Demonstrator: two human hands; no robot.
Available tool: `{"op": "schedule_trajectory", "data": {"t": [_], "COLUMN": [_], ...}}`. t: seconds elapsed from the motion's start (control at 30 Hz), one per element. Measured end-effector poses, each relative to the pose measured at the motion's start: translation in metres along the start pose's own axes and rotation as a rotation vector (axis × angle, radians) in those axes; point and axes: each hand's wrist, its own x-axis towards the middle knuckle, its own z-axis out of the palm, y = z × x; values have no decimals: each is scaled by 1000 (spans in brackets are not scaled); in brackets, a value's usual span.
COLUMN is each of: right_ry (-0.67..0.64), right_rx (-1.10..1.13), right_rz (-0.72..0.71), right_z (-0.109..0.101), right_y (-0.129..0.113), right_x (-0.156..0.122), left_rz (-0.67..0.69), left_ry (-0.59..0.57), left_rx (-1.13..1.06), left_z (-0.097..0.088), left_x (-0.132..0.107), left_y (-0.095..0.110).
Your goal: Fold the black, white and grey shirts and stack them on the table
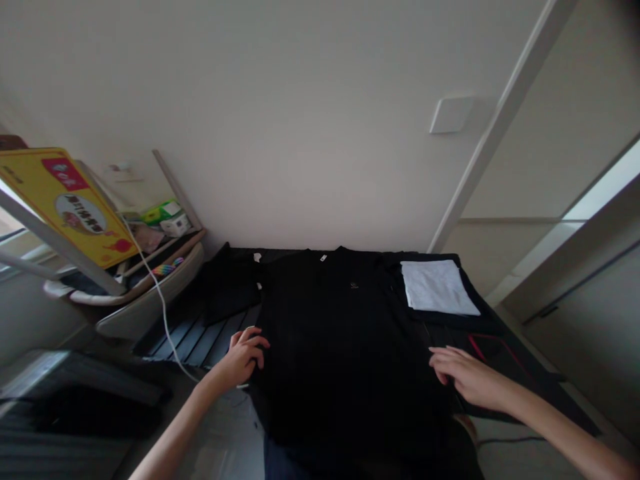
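A black short-sleeved T-shirt (345, 340) lies spread out flat on a dark slatted table, its collar towards the wall and its lower part reaching down to my body. A small pale logo sits on its chest, and a white label shows at the neck. At the shirt's left edge is my left hand (244, 355), its bent fingers apart and touching or just above the cloth. On the opposite side my right hand (457, 375) hovers at the right edge with loosely curved fingers; its fingertips are partly hidden. Neither hand shows a clear grip on the fabric.
Folded black clothing (225, 293) lies left of the shirt. To the right is a folded white cloth (439, 287) on dark fabric, with a red-edged dark flat object (500, 353) nearer me. A white cable (163, 307) crosses the left side, beside a chair holding a yellow box (70, 207).
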Motion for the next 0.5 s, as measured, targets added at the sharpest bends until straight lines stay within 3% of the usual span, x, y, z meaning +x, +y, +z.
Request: {"op": "schedule_trajectory", "data": {"t": [0.2,0.33,0.5], "right_ry": [129,241,340], "right_rx": [-74,-78,-104], "right_rz": [16,15,96], "right_z": [16,27,59], "right_y": [-15,-32,-51], "right_x": [35,76,127], "left_rz": [-57,-288,-515], "left_ry": [174,226,281], "left_rx": [5,65,167], "left_z": [12,26,42], "left_x": [41,81,132], "left_y": [14,9,-16]}}
